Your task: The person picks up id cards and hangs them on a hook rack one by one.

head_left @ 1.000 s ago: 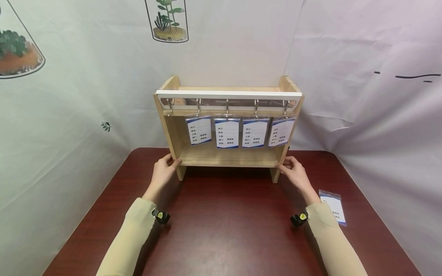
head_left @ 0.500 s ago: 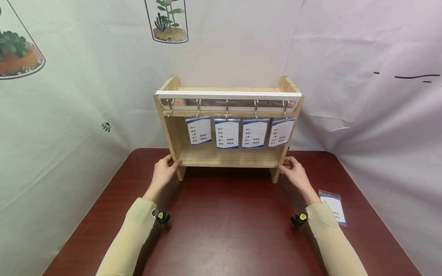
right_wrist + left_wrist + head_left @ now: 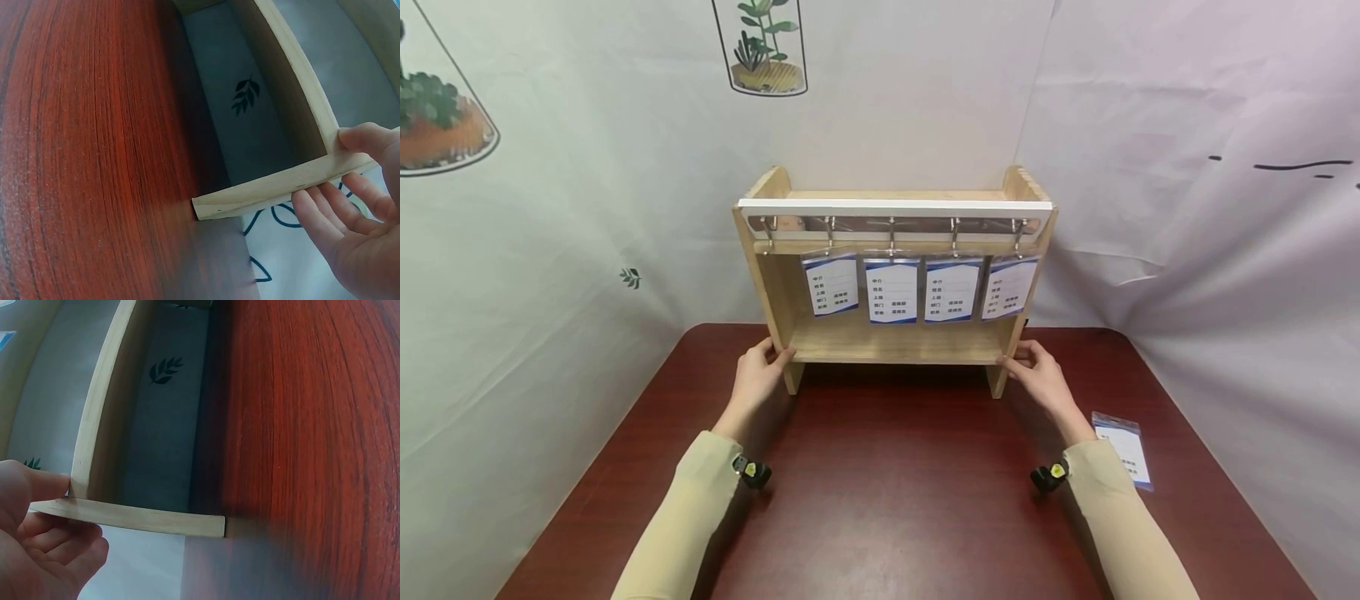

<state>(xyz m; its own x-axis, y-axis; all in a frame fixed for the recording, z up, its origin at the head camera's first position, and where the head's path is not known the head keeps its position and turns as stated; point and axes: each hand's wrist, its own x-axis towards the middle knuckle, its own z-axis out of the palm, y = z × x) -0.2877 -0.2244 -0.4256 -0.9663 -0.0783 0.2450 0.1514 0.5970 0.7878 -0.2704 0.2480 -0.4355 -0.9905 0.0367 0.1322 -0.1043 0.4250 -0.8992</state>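
A pale wooden shelf rack (image 3: 895, 354) stands at the back of the table, with a white-edged rail of metal hooks (image 3: 892, 227) across its front. Several badge holders (image 3: 891, 292) with white and blue cards hang from the hooks; the leftmost hook carries none. My left hand (image 3: 756, 375) grips the rack's left side panel low down, thumb at the end of the lower board and fingers on the outer face, as the left wrist view shows. On the other side my right hand (image 3: 1040, 375) holds the right side panel (image 3: 262, 190) the same way, thumb inside, fingers outside.
One more badge holder (image 3: 1123, 450) lies on the dark red table (image 3: 895, 483), beside my right forearm. Light fabric walls (image 3: 902, 100) with plant drawings rise close behind the rack and at both sides.
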